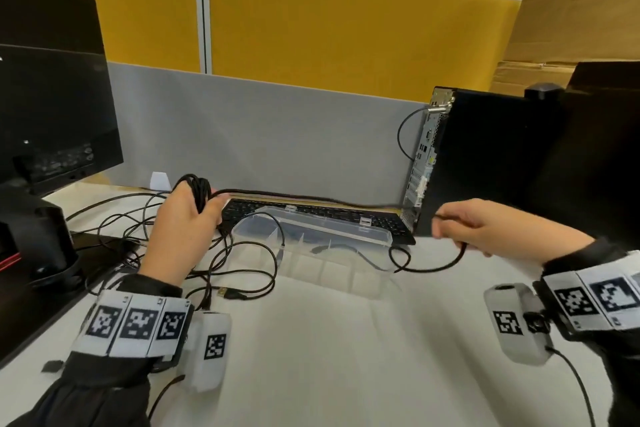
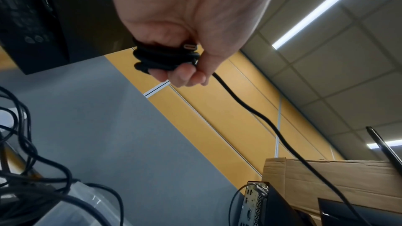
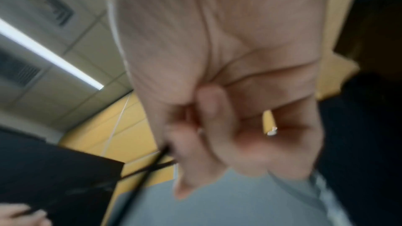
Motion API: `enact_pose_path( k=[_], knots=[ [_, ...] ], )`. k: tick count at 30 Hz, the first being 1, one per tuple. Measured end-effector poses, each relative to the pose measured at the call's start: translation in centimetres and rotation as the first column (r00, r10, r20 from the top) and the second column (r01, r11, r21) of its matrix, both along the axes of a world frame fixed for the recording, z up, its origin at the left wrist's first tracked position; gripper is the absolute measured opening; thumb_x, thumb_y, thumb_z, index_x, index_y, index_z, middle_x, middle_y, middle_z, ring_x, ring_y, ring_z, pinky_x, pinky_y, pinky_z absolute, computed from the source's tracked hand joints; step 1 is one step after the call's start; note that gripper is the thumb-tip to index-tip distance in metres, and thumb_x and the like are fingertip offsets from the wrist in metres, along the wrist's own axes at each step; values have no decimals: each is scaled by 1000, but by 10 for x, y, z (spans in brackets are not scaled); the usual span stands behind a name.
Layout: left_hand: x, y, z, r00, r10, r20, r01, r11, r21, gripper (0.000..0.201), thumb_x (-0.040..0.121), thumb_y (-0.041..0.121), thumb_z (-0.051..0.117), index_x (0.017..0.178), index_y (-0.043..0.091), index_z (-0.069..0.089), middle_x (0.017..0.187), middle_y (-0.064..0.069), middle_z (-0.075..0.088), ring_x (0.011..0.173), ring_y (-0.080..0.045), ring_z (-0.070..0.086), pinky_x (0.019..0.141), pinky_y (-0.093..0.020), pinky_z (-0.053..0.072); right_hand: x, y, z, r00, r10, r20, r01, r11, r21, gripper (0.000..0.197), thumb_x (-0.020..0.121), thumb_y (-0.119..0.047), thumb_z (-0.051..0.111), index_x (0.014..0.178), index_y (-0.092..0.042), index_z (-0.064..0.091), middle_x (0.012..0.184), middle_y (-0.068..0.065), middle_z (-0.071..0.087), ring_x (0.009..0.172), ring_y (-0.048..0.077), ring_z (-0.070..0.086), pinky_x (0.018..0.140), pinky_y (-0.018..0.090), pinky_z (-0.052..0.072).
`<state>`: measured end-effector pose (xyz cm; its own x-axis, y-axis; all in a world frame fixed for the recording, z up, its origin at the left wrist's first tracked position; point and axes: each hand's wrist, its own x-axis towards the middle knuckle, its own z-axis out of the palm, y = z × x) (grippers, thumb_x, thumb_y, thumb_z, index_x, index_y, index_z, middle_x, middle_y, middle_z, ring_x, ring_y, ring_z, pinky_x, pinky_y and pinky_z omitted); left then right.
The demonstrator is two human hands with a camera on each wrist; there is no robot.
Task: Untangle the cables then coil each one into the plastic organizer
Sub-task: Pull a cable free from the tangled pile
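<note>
txt: none legible | wristbands: square code tags only | monitor logo prob. too blurry

Bare white desk lies open near the body; loose cables, organizer and keyboard crowd the far side.

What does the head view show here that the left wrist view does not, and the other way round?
Only the head view shows the right hand pinching the black cable, the black keyboard, and the clear plastic organizer whole, a cable lying in it. Only the left wrist view shows a silver connector tip in the coiled bundle, and ceiling lights. Both show the left hand gripping that bundle, loose cables on the desk, and the black computer tower.
</note>
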<state>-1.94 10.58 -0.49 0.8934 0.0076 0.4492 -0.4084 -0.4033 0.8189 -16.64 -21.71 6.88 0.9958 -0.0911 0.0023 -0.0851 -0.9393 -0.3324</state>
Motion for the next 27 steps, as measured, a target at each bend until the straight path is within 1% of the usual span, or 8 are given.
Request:
enact_pose_path(
  k=[6,10,12,15,18,22,25,27],
  knots=[
    [1,4,0,999,28,41,-26,999,-28,34,97,29,43,80,1,54,61,-10,56,59,-22,52,55,-28,35,-4,-48,3,913,-325,247,383,890,-248,26,100,-28,31,83,-23,51,85,7,58,76,25,57,77,42,48],
    [-2,2,0,999,32,45,-29,998,-53,37,98,30,41,77,4,56,60,-10,59,58,-21,53,56,-28,35,0,-73,9,733,-478,485,611,775,-160,22,100,-29,31,95,-16,48,78,13,55,68,31,58,68,44,52],
    [-2,2,0,1000,3,17,-2,998,-63,39,98,31,41,75,4,57,59,-11,59,61,-22,54,59,-29,36,7,-73,7,706,-548,448,657,743,-126,10,96,-14,39,102,-15,47,81,16,57,67,32,61,70,46,55],
    [-1,3,-1,998,-41,-37,36,994,-106,39,97,31,43,72,5,57,56,-11,59,62,-24,55,73,-37,42,19,-65,-4,723,-537,435,651,739,-171,29,97,-12,40,126,-12,42,91,18,54,78,35,57,73,45,49],
    [-1,2,-1,990,-108,-94,95,986,-136,34,97,27,46,73,5,55,58,-11,59,56,-23,53,79,-45,47,29,-35,-18,804,-452,388,559,796,-231,46,98,-23,39,142,-17,28,123,17,48,101,37,56,81,44,46],
    [-12,-14,-1,954,-268,-131,259,962,-87,25,96,22,47,78,6,54,54,-2,59,43,-13,51,64,-34,47,38,37,-35,872,-5,490,134,964,-228,62,94,-42,41,148,-21,18,139,8,36,126,25,38,97,42,40],
    [-23,-24,0,880,-442,-175,417,894,-162,21,95,19,48,84,3,53,49,-1,57,41,-12,49,56,-23,46,39,91,-50,901,252,352,-148,944,-296,73,85,-65,23,148,-28,15,143,-3,35,135,16,27,109,43,29],
    [-30,-26,4,823,-537,-186,499,840,-213,21,94,19,48,86,1,54,48,-1,55,43,-14,47,58,-25,45,40,109,-62,886,312,344,-276,949,-150,58,90,-56,28,141,-28,34,130,-10,51,122,7,43,105,35,33]
  ],
)
